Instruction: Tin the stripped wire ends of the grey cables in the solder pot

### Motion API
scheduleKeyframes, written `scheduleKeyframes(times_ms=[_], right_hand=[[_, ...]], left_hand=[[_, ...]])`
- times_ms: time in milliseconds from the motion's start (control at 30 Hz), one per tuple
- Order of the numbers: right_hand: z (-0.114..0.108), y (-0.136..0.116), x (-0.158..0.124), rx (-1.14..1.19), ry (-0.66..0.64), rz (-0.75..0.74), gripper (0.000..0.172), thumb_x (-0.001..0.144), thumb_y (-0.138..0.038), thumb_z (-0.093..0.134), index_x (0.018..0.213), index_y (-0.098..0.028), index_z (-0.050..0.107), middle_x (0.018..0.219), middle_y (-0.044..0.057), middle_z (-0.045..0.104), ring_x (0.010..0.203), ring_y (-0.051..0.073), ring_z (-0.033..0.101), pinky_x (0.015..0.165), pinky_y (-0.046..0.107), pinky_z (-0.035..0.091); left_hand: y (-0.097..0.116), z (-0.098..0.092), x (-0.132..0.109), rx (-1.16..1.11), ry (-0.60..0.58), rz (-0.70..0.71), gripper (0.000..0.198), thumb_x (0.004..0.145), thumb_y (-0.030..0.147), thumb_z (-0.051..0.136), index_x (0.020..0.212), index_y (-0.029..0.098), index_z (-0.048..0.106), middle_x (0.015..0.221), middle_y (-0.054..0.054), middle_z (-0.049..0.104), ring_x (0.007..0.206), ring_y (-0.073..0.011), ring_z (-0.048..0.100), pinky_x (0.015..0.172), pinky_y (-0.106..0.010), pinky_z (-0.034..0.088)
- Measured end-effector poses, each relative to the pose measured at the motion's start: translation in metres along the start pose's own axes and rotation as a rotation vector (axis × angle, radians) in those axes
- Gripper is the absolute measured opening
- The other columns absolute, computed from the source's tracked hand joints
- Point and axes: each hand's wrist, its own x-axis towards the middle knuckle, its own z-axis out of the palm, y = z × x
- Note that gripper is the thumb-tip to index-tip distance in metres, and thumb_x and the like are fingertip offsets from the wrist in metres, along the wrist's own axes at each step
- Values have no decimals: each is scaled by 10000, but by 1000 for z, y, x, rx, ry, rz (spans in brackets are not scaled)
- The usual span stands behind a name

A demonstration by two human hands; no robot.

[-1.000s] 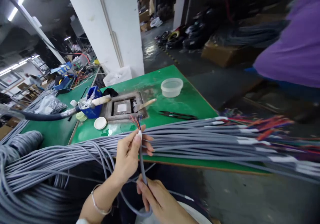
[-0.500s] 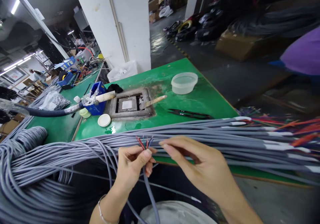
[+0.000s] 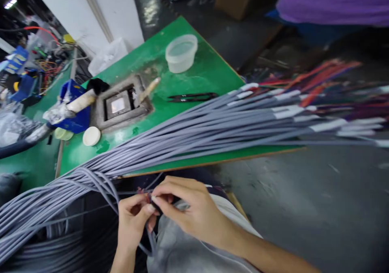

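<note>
My left hand [image 3: 136, 216] is closed around the end of a grey cable [image 3: 150, 240], above my lap. Small reddish wire ends stick up blurred at its fingertips. My right hand [image 3: 185, 208] meets it there, thumb and forefinger pinched at the same wires; what exactly they grip is too small to tell. Just beyond both hands, a thick bundle of grey cables [image 3: 170, 131] lies across the green table [image 3: 209, 74], its white-taped ends and red wires fanning out to the right.
A square solder pot [image 3: 118, 104] with a scraper is set in the table. Around it are a blue box [image 3: 75, 119], a white lid [image 3: 91, 136], a clear tub [image 3: 181, 56] and black snips [image 3: 193, 97]. A person's purple clothing [image 3: 331, 1] shows at the upper right.
The view has turned down and to the right. My right hand has come in from apart to meet my left hand at the wires, and both are now lower, over my lap.
</note>
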Motion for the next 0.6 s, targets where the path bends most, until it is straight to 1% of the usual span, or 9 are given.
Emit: scheduleKeyframes(times_ms=[67,133,167,200,300,367,433,533,600], right_hand=[[10,8,-14,-5,20,46,133,887,-142,539,777,-166,610,661,0,615,582,104,566,564,194,459],[17,17,-25,-2,34,88,147,890,-150,518,769,-167,601,648,-2,607,564,103,557,554,197,454],[18,20,-29,2,41,101,149,887,-154,514,766,-169,599,642,-3,605,558,103,555,552,197,454],[18,23,-32,7,48,108,149,883,-154,513,762,-170,599,638,-5,605,554,102,555,550,196,454],[15,29,-35,15,56,123,155,874,-143,521,749,-174,607,629,-10,611,552,99,560,560,193,457],[12,31,-35,13,61,130,159,878,-142,529,749,-174,616,622,-13,611,547,98,561,560,194,455],[10,32,-34,4,73,133,158,889,-154,533,762,-175,624,623,-12,612,546,99,562,555,197,453],[11,33,-36,-10,95,128,154,912,-184,525,792,-177,621,643,-5,621,552,103,565,546,200,453],[13,34,-38,-23,102,128,157,929,-196,511,809,-176,611,661,2,627,562,105,571,552,201,456]], left_hand=[[-13,-5,-3,7,162,-19,371,595,490,817,669,133,746,429,-6,543,277,-35,357,295,-145,247],[-21,-5,-5,-9,309,-17,396,580,528,810,629,142,735,451,-8,563,282,-35,367,291,-142,260],[-24,-4,-5,-29,356,-12,402,579,536,807,597,144,724,453,-4,560,294,-37,382,298,-142,278],[-26,-1,-5,-53,375,-11,400,573,535,811,583,146,718,452,1,552,311,-42,401,308,-143,301],[-28,5,-5,-122,335,-45,372,564,504,827,636,151,734,479,-3,567,378,-65,472,355,-156,375],[-30,8,-4,-149,309,-76,364,576,481,827,714,154,746,506,-8,590,399,-71,493,366,-156,388],[-32,11,-2,-161,310,-104,366,567,455,836,750,154,738,504,1,591,374,-63,477,341,-144,358],[-35,17,-1,-157,314,-144,378,518,438,857,654,132,681,446,27,544,301,-34,394,289,-123,267],[-36,21,-1,-164,313,-159,412,494,450,862,605,123,638,434,34,522,290,-16,351,286,-114,236]])
